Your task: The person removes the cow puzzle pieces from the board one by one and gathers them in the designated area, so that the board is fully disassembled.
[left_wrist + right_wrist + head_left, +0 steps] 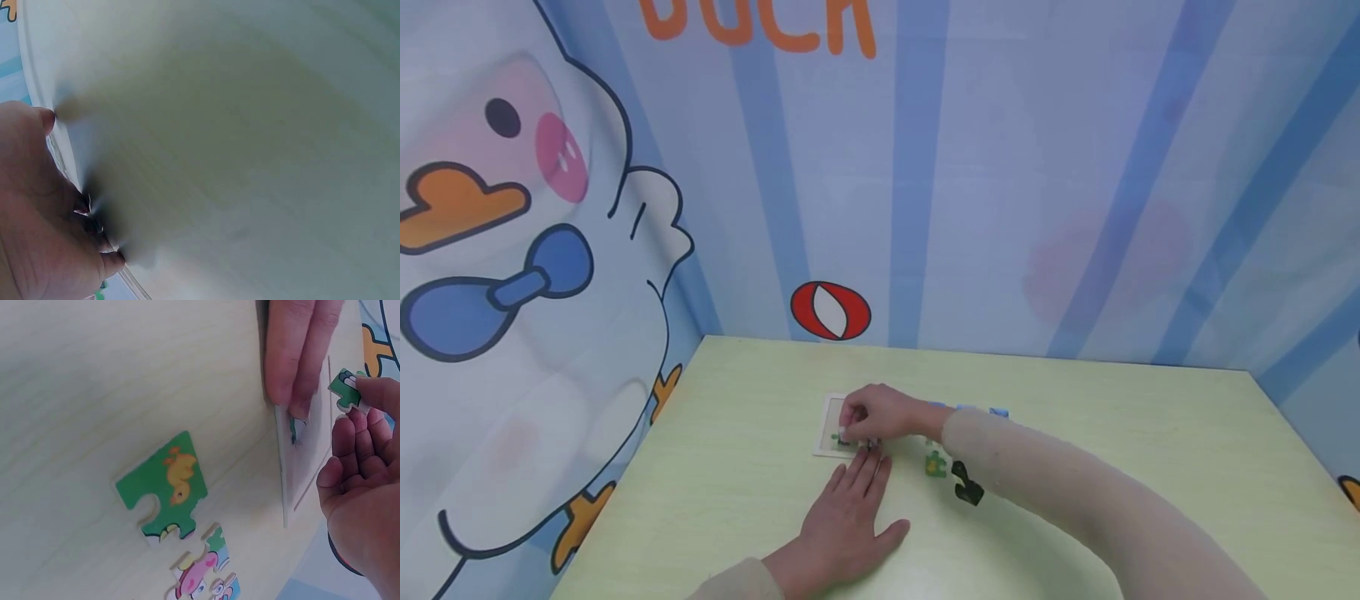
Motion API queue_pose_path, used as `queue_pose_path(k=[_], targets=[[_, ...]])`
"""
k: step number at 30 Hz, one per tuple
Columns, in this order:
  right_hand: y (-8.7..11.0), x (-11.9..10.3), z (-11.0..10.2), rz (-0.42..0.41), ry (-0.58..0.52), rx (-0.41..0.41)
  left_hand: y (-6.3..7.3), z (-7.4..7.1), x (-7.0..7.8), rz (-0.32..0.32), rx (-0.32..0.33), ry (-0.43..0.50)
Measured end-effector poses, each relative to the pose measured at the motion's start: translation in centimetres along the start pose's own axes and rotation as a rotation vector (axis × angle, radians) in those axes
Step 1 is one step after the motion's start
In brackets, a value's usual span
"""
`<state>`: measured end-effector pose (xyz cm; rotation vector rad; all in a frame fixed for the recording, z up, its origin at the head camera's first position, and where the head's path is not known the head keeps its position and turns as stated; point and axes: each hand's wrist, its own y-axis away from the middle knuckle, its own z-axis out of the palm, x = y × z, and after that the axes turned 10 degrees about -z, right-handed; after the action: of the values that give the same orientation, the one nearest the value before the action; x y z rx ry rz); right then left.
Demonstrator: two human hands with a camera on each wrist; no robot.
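Observation:
My right hand [883, 412] is over the pale puzzle board [822, 427]. Between thumb and fingertips it pinches a green puzzle piece [345, 389] with a white, black-outlined shape on it, held just above the board in the right wrist view. My left hand [848, 525] lies palm down on the table, its straight fingers reaching the board's near edge. At those fingertips a small green-and-white patch [295, 431] shows on the board, mostly covered. In the left wrist view the fingers of the left hand [47, 206] touch down along the board's edge.
Right of the board lie a green puzzle piece with a yellow duck [181, 478], a pink-and-white piece [199, 575] and several blue pieces [998, 412], partly behind the right arm. A dark object [967, 483] shows beside the right sleeve. A printed cloth [985, 183] stands behind the table.

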<state>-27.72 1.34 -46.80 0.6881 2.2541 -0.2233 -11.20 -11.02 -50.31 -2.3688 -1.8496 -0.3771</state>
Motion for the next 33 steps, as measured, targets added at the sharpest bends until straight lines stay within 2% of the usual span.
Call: queue_pose_path(k=[9,16,19,25,33], targets=[[1.0,-0.2,-1.3,0.014,-0.050,0.013,-0.1,-0.1,0.0,-0.005,-0.035,0.007],[2.1,0.1,-2.2,0.009,-0.056,0.020,-0.6,1.3,-0.6,0.007,-0.008,0.010],[2.6,0.3,-2.7,0.006,-0.062,0.025,-0.6,1.4,-0.7,0.001,-0.009,-0.001],[3.8,0.7,-3.6,0.020,-0.071,0.027,-0.3,0.7,-0.3,0.001,-0.028,0.023],[5.5,1.4,-4.7,0.049,-0.092,0.026,0.0,0.2,-0.1,0.009,-0.011,0.026]])
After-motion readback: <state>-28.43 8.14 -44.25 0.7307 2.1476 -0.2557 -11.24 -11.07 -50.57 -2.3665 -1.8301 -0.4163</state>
